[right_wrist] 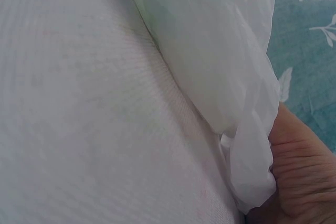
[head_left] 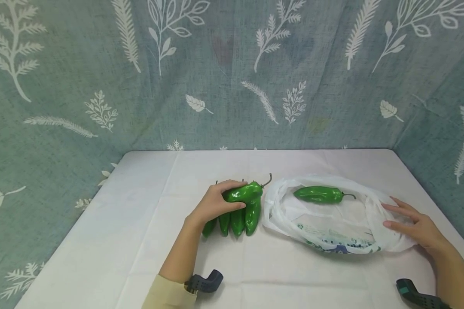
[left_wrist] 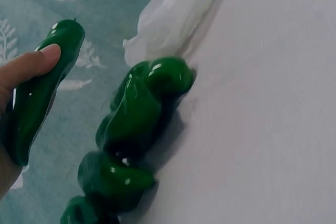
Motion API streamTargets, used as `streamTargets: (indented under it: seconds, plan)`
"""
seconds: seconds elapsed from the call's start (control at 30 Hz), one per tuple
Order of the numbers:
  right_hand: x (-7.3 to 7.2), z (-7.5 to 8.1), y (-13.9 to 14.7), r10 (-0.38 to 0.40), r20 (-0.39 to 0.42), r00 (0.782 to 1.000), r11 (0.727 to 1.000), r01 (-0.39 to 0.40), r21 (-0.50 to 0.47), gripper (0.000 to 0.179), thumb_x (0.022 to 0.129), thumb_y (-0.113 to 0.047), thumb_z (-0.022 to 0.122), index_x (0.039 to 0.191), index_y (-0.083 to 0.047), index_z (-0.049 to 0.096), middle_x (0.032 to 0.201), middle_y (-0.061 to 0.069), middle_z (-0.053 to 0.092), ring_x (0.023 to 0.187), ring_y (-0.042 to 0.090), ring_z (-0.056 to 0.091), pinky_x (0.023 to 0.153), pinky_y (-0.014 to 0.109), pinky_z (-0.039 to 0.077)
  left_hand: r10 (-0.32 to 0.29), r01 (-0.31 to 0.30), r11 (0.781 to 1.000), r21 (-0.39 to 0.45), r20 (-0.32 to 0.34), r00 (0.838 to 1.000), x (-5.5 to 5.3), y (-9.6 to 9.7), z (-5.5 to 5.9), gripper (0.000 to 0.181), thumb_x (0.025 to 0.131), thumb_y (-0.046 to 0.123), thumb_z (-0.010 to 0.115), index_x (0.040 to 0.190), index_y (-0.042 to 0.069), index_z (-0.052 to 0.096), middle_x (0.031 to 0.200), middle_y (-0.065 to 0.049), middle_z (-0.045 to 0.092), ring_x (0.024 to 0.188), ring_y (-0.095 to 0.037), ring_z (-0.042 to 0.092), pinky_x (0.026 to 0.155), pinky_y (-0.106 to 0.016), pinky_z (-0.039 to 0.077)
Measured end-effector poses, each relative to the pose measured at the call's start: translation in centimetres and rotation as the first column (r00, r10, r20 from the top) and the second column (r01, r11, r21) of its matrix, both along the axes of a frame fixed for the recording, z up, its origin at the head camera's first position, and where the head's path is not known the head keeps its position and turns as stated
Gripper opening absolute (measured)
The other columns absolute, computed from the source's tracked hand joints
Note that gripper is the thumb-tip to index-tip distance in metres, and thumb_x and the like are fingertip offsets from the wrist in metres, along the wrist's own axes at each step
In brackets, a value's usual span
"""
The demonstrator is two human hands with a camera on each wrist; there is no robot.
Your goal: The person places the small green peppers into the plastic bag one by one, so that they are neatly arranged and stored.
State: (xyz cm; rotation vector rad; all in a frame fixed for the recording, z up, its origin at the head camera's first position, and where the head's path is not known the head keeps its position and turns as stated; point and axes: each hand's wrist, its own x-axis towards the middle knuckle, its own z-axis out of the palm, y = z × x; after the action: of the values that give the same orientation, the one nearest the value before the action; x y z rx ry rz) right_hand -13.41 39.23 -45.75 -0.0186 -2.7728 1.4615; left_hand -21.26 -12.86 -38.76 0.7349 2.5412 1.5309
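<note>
My left hand [head_left: 212,204] grips a glossy green pepper [head_left: 241,193] with a curved stem, its thumb along the near side. The held pepper hangs over a row of several more green peppers [head_left: 237,221] that lie side by side on the white cloth. In the left wrist view, the held pepper [left_wrist: 39,93] is raised apart from the row [left_wrist: 131,114]. To the right lies a white plastic bag [head_left: 282,214], its mouth spread wide, with one green pepper [head_left: 319,195] inside. Fingers fairly straight, my right hand [head_left: 419,227] touches the bag's right side.
A white cloth covers the table [head_left: 151,244]. Patterned grey-green fabric [head_left: 224,77] with white leaves hangs behind the table and along both sides. In the right wrist view, a gathered end of the bag [right_wrist: 252,166] lies against the right hand. Green and blue print marks the bag's near side.
</note>
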Motion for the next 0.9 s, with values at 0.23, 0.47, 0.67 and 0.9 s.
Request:
streamTargets:
  seconds: [0.23,0.47,0.67,0.9]
  plan:
    - [0.0,0.1,0.3,0.003,-0.015,1.000,1.000,-0.003,-0.003,0.057,0.089,-0.025,0.066,0.141,-0.019,0.045,0.131,-0.045,0.015,0.140,0.045,-0.010,0.102,0.072,-0.006,-0.083,0.083,0.997,-0.003,-0.100,0.992,-0.6,2.6,0.5,0.054,0.075,0.018,0.081,0.125,0.014,0.062,0.123,0.003,0.061,0.112,-0.015,0.056,0.094,-0.037,0.047]
    - [0.2,0.1,0.2,0.001,0.004,1.000,1.000,-0.001,-0.020,0.057,0.089,-0.025,0.066,0.142,-0.018,0.045,0.134,-0.044,0.015,0.140,0.044,-0.010,0.102,0.072,-0.006,-0.166,0.167,0.986,-0.005,-0.137,0.977,-1.0,4.9,0.7,0.052,0.076,0.017,0.080,0.125,0.013,0.062,0.122,0.001,0.061,0.112,-0.013,0.056,0.094,-0.031,0.047]
    - [0.3,0.0,0.1,0.000,0.007,1.000,1.000,0.000,-0.016,0.057,0.089,-0.025,0.066,0.141,-0.017,0.045,0.134,-0.044,0.015,0.140,0.045,-0.010,0.102,0.072,-0.006,-0.250,0.249,0.968,-0.027,-0.155,0.956,-1.2,7.1,0.6,0.052,0.078,0.016,0.078,0.127,0.012,0.060,0.124,-0.002,0.060,0.112,-0.013,0.056,0.092,-0.025,0.047]
    - [0.2,0.0,0.0,0.002,0.001,1.000,1.000,-0.002,-0.002,0.058,0.088,-0.026,0.067,0.141,-0.014,0.045,0.135,-0.043,0.014,0.140,0.044,-0.009,0.102,0.072,-0.005,-0.326,0.322,0.945,-0.049,-0.176,0.929,-1.6,9.9,0.3,0.054,0.077,0.015,0.079,0.127,0.009,0.060,0.118,-0.004,0.060,0.109,-0.015,0.056,0.091,-0.022,0.046]
